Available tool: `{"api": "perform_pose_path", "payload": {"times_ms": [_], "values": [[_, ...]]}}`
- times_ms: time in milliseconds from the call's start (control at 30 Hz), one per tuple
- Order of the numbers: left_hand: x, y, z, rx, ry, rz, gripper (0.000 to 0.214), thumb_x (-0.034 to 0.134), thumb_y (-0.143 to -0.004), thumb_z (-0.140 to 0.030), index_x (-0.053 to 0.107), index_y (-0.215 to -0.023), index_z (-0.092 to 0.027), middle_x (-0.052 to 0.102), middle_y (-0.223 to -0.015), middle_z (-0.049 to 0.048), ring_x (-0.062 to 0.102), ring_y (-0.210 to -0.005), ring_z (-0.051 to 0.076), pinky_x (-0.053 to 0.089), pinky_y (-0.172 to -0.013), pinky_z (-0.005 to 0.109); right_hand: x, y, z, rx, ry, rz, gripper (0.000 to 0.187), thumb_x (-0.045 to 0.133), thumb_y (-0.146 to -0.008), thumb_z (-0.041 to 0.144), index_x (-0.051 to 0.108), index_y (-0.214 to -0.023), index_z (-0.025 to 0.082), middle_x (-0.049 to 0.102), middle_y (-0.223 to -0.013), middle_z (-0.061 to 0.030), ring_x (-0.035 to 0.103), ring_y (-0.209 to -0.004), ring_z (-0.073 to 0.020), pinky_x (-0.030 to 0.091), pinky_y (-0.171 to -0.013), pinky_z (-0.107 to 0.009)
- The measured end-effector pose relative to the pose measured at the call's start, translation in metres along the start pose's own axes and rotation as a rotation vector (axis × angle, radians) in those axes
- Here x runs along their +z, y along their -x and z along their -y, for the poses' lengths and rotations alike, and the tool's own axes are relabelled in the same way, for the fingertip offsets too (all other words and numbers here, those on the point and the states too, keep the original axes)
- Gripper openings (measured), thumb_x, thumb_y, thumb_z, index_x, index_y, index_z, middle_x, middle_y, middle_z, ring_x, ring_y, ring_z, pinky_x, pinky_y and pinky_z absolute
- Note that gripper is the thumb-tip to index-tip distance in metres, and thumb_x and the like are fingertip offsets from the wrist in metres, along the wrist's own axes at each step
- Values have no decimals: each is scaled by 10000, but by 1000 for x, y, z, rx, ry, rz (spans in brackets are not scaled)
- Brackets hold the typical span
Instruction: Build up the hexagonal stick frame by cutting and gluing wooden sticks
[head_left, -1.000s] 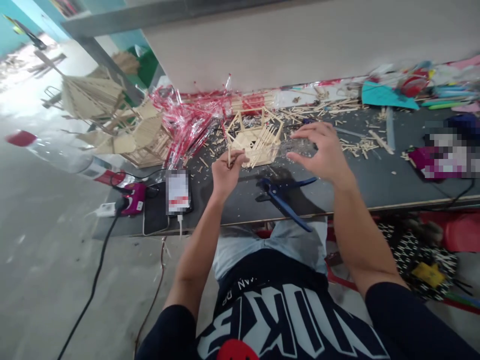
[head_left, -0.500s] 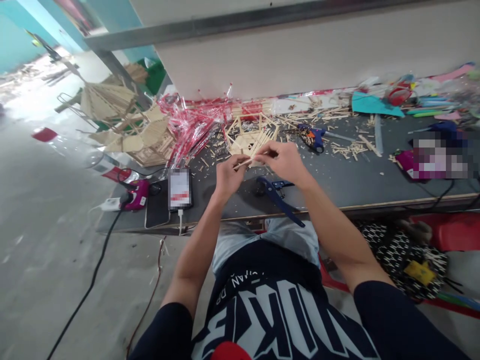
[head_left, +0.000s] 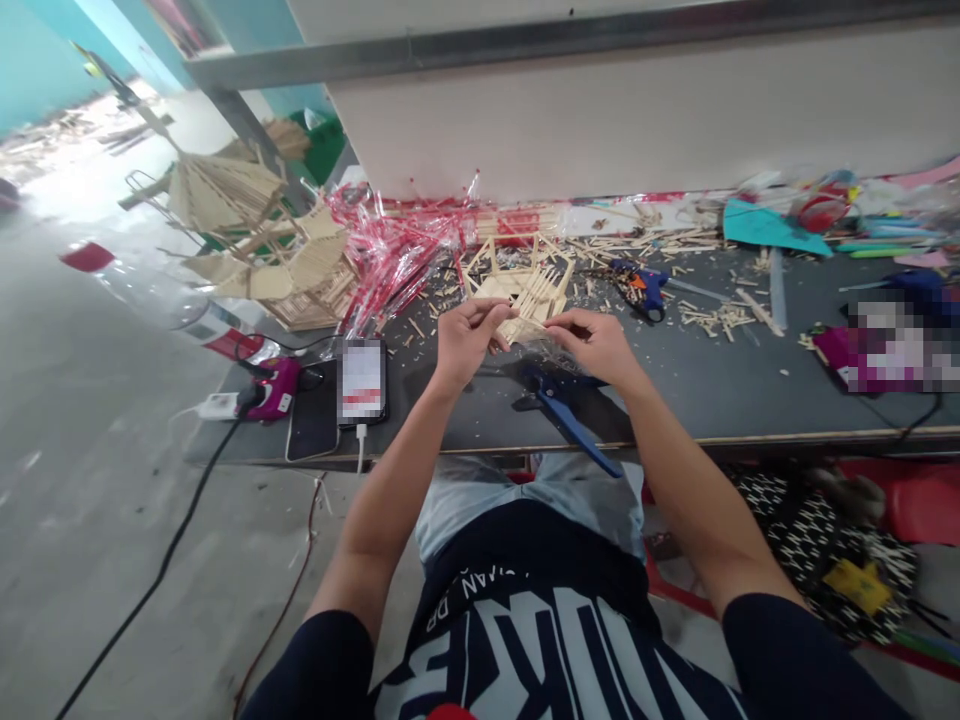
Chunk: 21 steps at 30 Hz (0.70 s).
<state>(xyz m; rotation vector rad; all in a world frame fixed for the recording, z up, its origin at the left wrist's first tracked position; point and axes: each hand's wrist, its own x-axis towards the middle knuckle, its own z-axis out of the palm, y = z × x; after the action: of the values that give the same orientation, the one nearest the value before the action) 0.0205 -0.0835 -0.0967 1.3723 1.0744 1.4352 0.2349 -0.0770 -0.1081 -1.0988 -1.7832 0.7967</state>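
Observation:
My left hand [head_left: 463,342] and my right hand [head_left: 597,343] are raised together over the dark table [head_left: 697,375], each pinching one end of a thin wooden stick [head_left: 523,330]. Just behind them stands a small open frame model of wooden sticks [head_left: 517,285]. Blue-handled cutters [head_left: 564,412] lie on the table directly below my hands, reaching past its front edge.
A phone [head_left: 361,381] and a purple plug on a white power strip [head_left: 259,394] lie at the left. Red-striped plastic wrap [head_left: 394,250] and bigger stick models [head_left: 255,240] stand behind. A blue glue gun [head_left: 641,283] and loose stick offcuts [head_left: 712,315] lie to the right.
My right hand came down from open above the model to meet my left hand, and both now pinch the stick. The view shifted slightly.

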Motion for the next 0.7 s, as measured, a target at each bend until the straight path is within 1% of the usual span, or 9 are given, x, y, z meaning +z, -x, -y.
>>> {"api": "perform_pose_path", "payload": {"times_ms": [67, 133, 200, 233, 333, 400, 533, 700], "values": [[3, -6, 0, 9, -1, -10, 416, 806, -790, -569, 715, -909, -181, 826, -875, 80, 625, -422, 84, 496, -408, 226, 2, 0, -4, 21, -36, -57, 364, 699, -812, 576, 773, -844, 221, 753, -797, -54, 625, -682, -182, 491, -658, -339], [5, -11, 2, 22, 3, -34, 395, 812, -798, -555, 687, -886, -190, 825, -866, 71, 623, -418, 86, 493, -402, 230, 3, 0, -8, 62, -70, -148, 333, 698, -810, 549, 779, -859, 230, 741, -764, -40, 622, -665, -178, 493, -650, -339], [8, -12, 5, 16, 6, -49, 384, 814, -808, -537, 684, -922, -194, 822, -861, 66, 625, -424, 88, 495, -403, 232, 2, 1, -10, 94, -83, -223, 307, 695, -817, 524, 783, -874, 236, 729, -741, -29, 619, -655, -175, 501, -659, -343], [9, -12, 7, 1, 5, -48, 380, 811, -817, -526, 696, -960, -194, 820, -862, 63, 627, -430, 89, 499, -407, 233, 2, 2, -11, 95, -79, -238, 291, 698, -818, 508, 786, -874, 236, 729, -742, -27, 620, -657, -174, 503, -666, -343], [10, -9, 9, -32, -6, -21, 344, 790, -844, -499, 751, -994, -192, 808, -854, 53, 629, -442, 88, 509, -415, 238, 1, 4, -10, 59, -41, -204, 235, 709, -815, 449, 791, -844, 231, 748, -773, -31, 623, -669, -172, 497, -670, -337], [10, -6, 9, -22, -4, -11, 308, 794, -843, -487, 780, -926, -190, 798, -827, 47, 628, -439, 91, 513, -415, 244, 2, 5, -7, 50, -10, -173, 218, 708, -820, 432, 790, -825, 231, 757, -784, -34, 624, -670, -172, 495, -665, -335], [10, -3, 9, -26, -5, -53, 318, 809, -827, -505, 793, -861, -189, 772, -725, 35, 610, -424, 88, 518, -418, 238, 3, 9, -2, 26, 48, -151, 210, 703, -847, 422, 787, -816, 233, 749, -757, -35, 618, -655, -172, 506, -671, -337], [11, -2, 12, -40, 26, -56, 365, 806, -822, -541, 796, -867, -179, 800, -789, 56, 616, -427, 79, 504, -406, 219, 4, 13, -1, -39, 111, -149, 177, 692, -880, 368, 796, -830, 234, 728, -725, -24, 599, -639, -162, 486, -653, -326]]}}
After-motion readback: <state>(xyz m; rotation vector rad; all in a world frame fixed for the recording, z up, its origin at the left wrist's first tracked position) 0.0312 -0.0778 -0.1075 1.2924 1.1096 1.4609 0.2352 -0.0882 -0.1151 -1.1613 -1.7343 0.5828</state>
